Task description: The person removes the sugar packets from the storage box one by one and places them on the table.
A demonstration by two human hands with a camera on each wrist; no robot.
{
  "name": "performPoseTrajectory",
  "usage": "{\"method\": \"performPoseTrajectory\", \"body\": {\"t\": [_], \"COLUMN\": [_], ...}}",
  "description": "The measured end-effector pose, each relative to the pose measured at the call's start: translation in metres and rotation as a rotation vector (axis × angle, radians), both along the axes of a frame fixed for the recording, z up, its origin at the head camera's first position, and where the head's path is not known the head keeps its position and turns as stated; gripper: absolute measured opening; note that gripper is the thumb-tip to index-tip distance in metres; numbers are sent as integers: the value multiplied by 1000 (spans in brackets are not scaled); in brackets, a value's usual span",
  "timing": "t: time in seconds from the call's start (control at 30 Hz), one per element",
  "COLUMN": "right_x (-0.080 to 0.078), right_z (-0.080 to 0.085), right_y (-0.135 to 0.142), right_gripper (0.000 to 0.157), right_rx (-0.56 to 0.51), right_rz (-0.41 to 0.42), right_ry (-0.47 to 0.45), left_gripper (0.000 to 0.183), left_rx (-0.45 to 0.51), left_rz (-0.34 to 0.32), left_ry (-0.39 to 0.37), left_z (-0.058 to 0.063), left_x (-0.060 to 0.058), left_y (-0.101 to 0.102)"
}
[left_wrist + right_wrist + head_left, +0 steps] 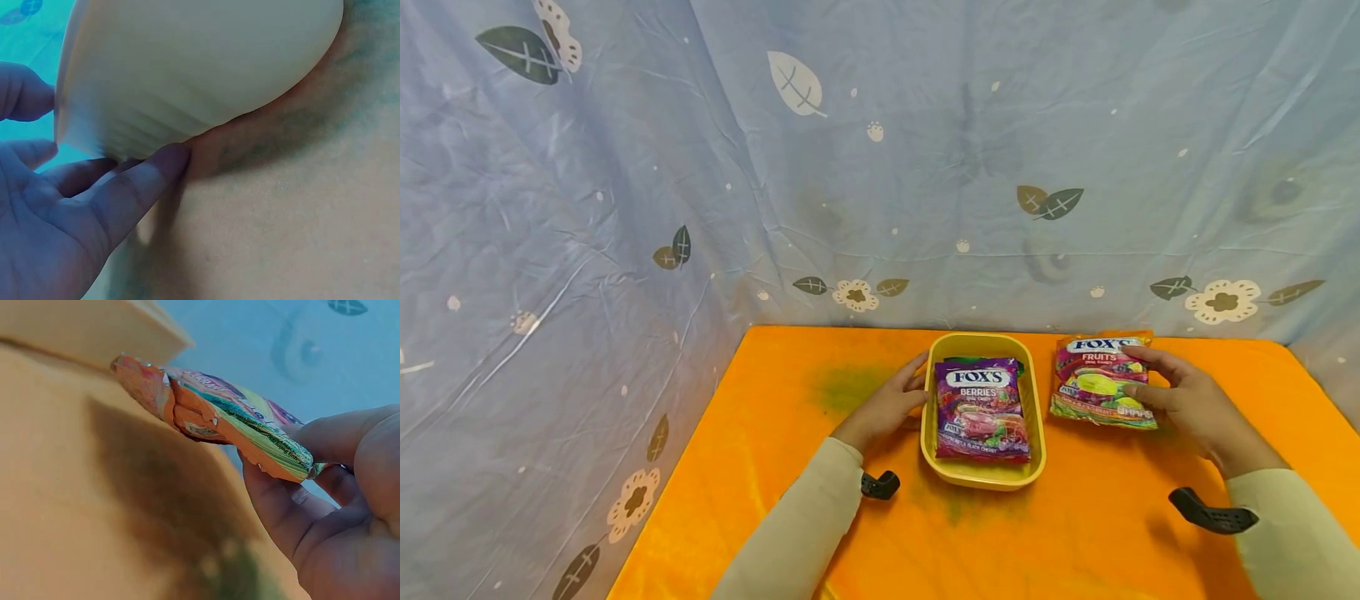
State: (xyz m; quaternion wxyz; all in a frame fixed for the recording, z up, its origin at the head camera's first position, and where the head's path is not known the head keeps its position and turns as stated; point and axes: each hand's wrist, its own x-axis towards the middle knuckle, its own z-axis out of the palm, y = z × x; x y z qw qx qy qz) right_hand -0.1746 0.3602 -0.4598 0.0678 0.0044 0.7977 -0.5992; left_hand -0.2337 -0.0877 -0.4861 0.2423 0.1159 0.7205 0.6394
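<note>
A yellow plastic basket (1039,442) stands on the orange cloth. Inside lies a purple candy bag (983,412) labelled Fox's Berries, with a green edge showing behind its top. My left hand (891,408) holds the basket's left side. In the left wrist view, the fingers of that hand (62,206) meet the basket wall (206,62) between rim and base. To the right of the basket, my right hand (1187,400) pinches the right side of a Fox's Fruits candy bag (1097,379). The right wrist view shows this candy bag (231,422) tilted above the cloth, its shadow below.
Orange cloth (760,433) covers the table. A blue curtain (925,167) with leaf and flower prints hangs behind it and along the left. Black wrist devices (1213,512) sit at both sleeves.
</note>
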Motion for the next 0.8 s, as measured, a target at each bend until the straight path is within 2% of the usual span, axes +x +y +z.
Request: {"method": "performPoseTrajectory", "body": {"t": [0.07, 0.2, 0.33, 0.63, 0.8], "right_x": [-2, -5, -6, -8, -5], "right_z": [-6, -16, -23, -27, -27], "right_y": [1, 0, 0, -1, 1], "right_gripper": [54, 51, 53, 75, 82], "right_rx": [14, -35, -50, 115, 166], "right_rz": [14, 34, 33, 4, -29], "right_ry": [-15, -62, -77, -55, -35], "left_gripper": [75, 76, 77, 77, 77], "left_rx": [2, 2, 15, 18, 32], "left_rz": [1, 0, -1, 2, -2], "left_ry": [-3, 0, -4, -9, -8], "left_z": [-1, -2, -2, -1, -2], "left_x": [0, -1, -1, -1, -1], "left_y": [0, -1, -1, -2, -2]}}
